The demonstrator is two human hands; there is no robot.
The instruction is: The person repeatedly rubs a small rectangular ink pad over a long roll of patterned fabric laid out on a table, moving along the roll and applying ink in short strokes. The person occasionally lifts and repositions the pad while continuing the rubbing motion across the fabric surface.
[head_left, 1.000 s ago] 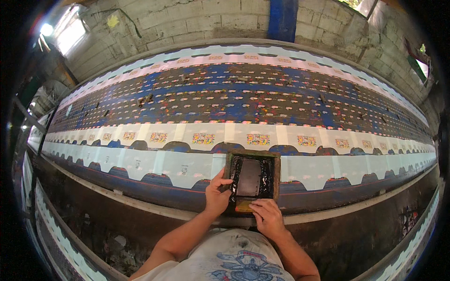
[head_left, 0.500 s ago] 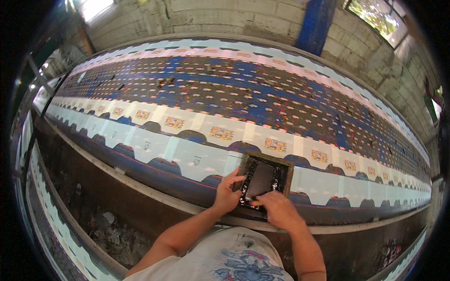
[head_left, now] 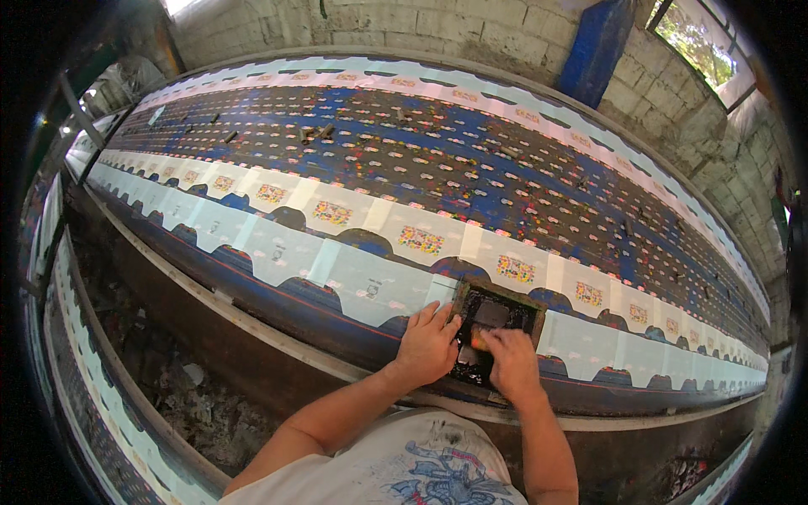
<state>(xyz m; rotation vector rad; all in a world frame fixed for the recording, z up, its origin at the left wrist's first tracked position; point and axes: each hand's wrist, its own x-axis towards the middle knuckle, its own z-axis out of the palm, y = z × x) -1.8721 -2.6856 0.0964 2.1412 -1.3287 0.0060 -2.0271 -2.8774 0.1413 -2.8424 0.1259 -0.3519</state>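
A small screen-printing frame [head_left: 539,324] with dark ink smeared over its mesh lies on the near edge of a long printing table. My left hand [head_left: 427,343] grips the frame's left side, its fingers over the rim. My right hand [head_left: 512,358] is closed on a small squeegee [head_left: 478,340] with an orange-looking part, halfway down the mesh. Most of the squeegee is hidden by my fingers. Pale cut fabric pieces [head_left: 370,273] with small dark prints lie in a row along the table, running up to both sides of the frame.
A second row of cream pieces [head_left: 418,239] with multicoloured square prints lies beyond. The table's dark blue middle [head_left: 337,172] bears many small print marks and scattered dark blocks [head_left: 318,133]. A block wall [head_left: 471,34] and blue column [head_left: 596,50] stand behind. Another table [head_left: 101,387] runs along the left.
The squeegee has moved from the near end of the mesh toward its middle. My left fingers have shifted along the frame's rim. The view has swung slightly.
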